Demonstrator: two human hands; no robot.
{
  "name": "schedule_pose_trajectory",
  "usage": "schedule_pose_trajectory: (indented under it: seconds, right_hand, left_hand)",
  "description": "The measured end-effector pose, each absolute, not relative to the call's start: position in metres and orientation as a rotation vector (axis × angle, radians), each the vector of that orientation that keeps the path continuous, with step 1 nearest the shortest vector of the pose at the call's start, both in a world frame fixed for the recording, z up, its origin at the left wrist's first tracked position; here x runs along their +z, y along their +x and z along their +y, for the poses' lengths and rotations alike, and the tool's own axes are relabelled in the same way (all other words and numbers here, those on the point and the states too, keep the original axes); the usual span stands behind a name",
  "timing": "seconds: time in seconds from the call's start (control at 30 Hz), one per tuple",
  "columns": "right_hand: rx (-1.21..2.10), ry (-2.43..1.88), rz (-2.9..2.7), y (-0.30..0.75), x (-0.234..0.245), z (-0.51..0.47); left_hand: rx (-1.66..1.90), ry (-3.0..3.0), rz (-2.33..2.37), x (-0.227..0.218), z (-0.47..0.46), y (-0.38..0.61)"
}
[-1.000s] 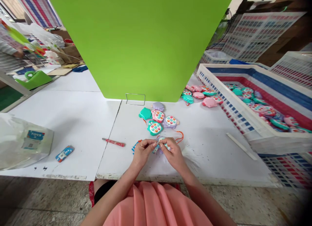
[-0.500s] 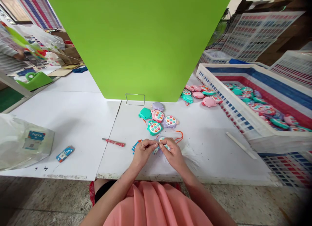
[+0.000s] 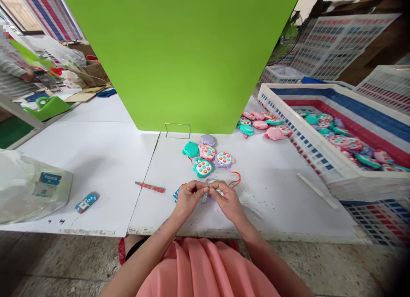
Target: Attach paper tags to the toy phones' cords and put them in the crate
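My left hand and my right hand meet over the table, thumbs and forefingers closed in a pinch. What lies between the fingertips is too small to make out. Just below them a small blue and white tag shows. Behind my fingers a purple toy is mostly hidden, and an orange cord loops out to its right. Blue cards stick out beside my left hand. Beyond lie a green turtle-shaped toy, a purple one and a pink one, all with coloured buttons.
A red-handled tool lies left of my hands, with a toy card and plastic bag further left. Fine white strands lie at right, near a white strip. A green panel stands ahead; a crate holds toys.
Both hands stay together in the same place, with only slight finger movement. The right fingers have drawn a little closer to the left ones. The view has shifted slightly.
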State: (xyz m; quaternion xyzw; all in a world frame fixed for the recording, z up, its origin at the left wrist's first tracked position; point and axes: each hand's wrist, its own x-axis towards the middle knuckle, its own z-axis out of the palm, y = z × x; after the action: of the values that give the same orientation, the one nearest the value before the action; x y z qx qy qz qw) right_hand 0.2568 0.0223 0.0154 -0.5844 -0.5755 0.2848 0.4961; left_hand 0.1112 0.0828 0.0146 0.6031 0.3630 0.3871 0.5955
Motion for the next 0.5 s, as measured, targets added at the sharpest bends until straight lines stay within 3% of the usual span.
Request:
schedule_pose_trajectory:
  seconds: [0.27,0.5]
  right_hand:
    - [0.660,-1.394,-1.512,0.274,0.034,0.032]
    - [0.529,-1.755,-1.087,0.402,0.063,0.045]
  left_hand:
    - [1.050,1.696,0.754,0.031,0.086,0.123]
    - [0.631,2.021,0.803,0.002,0.074,0.121]
